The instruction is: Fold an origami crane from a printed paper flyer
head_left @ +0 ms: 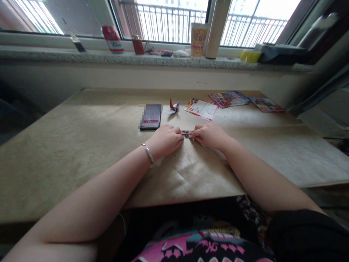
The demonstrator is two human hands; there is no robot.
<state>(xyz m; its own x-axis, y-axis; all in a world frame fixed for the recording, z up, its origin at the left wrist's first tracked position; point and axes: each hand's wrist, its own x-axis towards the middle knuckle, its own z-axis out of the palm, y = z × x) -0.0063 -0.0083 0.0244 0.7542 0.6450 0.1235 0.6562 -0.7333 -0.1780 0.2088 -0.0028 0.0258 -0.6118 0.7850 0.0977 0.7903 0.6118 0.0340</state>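
A small folded strip of printed paper (pixel 187 134) lies on the table between my two hands. My left hand (pixel 165 139), with a silver bangle on its wrist, is closed at the strip's left end. At the right end, the fingers of my right hand (pixel 208 135) pinch the paper. Both hands rest low on the tabletop, and they hide the ends of the strip. Just beyond them stands a small folded paper figure (pixel 174 106) with a red pointed tip. A phone (pixel 152 117) lies beyond my left hand, its screen partly blurred out.
Printed leaflets (pixel 202 108) lie beyond my right hand, with a colourful stack (pixel 229 99) and another printed sheet (pixel 266 104) farther right. On the windowsill (pixel 163 62) stand a red can (pixel 112 39), a patterned cup (pixel 198 40) and a tall cylinder (pixel 216 31).
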